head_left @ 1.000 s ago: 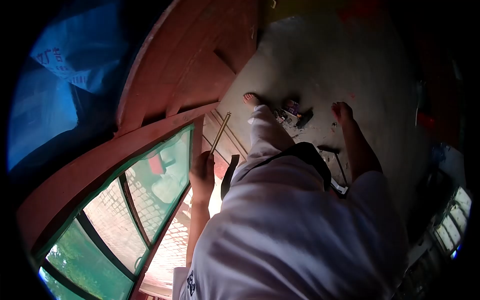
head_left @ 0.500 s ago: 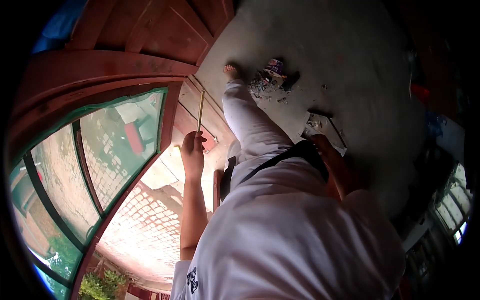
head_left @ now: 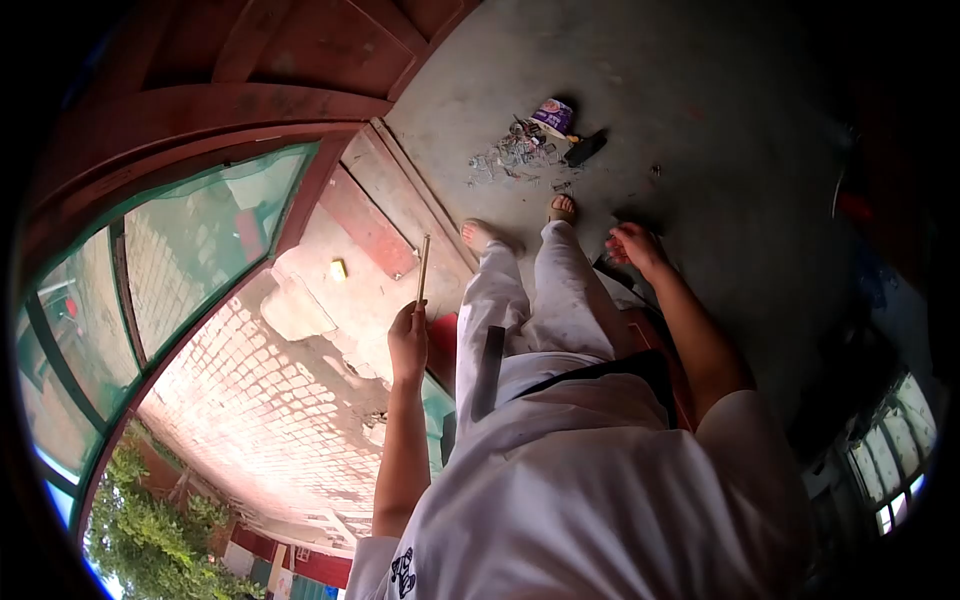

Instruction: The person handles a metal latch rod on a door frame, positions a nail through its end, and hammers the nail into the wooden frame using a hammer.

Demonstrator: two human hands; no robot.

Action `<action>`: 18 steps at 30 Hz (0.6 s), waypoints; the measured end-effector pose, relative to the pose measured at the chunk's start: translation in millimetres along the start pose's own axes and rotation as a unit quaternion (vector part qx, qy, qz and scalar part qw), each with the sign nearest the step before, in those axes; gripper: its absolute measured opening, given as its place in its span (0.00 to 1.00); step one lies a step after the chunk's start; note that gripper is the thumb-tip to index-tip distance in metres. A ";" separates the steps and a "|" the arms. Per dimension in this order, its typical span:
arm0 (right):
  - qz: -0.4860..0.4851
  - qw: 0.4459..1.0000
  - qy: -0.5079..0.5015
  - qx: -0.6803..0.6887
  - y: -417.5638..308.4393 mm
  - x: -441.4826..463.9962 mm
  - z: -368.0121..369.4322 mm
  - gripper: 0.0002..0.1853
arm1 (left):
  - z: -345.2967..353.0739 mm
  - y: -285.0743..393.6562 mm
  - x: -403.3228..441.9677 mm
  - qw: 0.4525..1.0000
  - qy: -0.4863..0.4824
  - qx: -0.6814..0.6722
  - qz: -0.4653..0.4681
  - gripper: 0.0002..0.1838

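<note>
My left hand (head_left: 408, 340) is closed around the lower end of a thin, straight, yellowish stick (head_left: 424, 265), which points upward beside my left leg. To the right of my knees, my right hand (head_left: 635, 248) hangs over the floor with its fingers curled. Something reddish shows at those fingers, too small to name. Below that hand, a dark-edged flat object (head_left: 622, 287) is partly hidden by my forearm and leg. A dark strip (head_left: 488, 372) lies along my left thigh.
Ahead on the floor lie a pile of small metal pieces (head_left: 518, 150), a purple and white tub (head_left: 553, 117) and a black block (head_left: 586, 149). A red-framed screen door (head_left: 180, 270) stands at left. Near the threshold are a red board (head_left: 370, 222) and a small yellow box (head_left: 338, 270).
My right hand has moved up and forward, away from the flat, shiny object. The stick is still in my left hand. Both feet now show, and the view has shifted.
</note>
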State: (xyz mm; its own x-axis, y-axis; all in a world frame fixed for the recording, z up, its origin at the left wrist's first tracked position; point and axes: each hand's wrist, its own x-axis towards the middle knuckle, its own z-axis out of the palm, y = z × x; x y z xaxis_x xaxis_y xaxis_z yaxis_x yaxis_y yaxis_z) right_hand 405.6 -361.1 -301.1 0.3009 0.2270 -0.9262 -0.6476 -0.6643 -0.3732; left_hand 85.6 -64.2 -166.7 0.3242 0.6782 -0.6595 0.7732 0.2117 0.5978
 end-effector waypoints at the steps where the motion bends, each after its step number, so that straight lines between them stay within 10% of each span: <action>1: 0.003 1.000 -0.006 -0.001 -0.2 5.4 -1.9 0.12 | 10.2 7.0 -5.5 0.999 -0.017 -0.008 -0.045 0.13; 7: 0.029 0.998 -0.012 0.048 6.5 16.3 -42.4 0.11 | 105.0 -34.0 -3.7 0.991 -0.051 -0.099 -0.078 0.11; 15: 0.060 0.986 0.035 0.151 143.6 45.6 -87.4 0.10 | 202.5 8.9 -5.3 0.970 -0.145 0.149 0.125 0.10; 18: 0.100 0.983 0.040 0.148 134.9 42.5 -61.4 0.10 | 206.5 27.7 19.9 0.972 -0.183 0.144 0.044 0.10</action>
State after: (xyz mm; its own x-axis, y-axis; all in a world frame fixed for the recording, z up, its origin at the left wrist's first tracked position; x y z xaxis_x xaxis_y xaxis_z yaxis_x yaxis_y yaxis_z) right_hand 373.9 -484.7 -387.6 0.1935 0.0491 -0.9799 -0.8714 -0.4503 -0.1947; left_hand 226.0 -190.1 -257.3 0.5276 0.3777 -0.7609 0.8368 -0.0767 0.5421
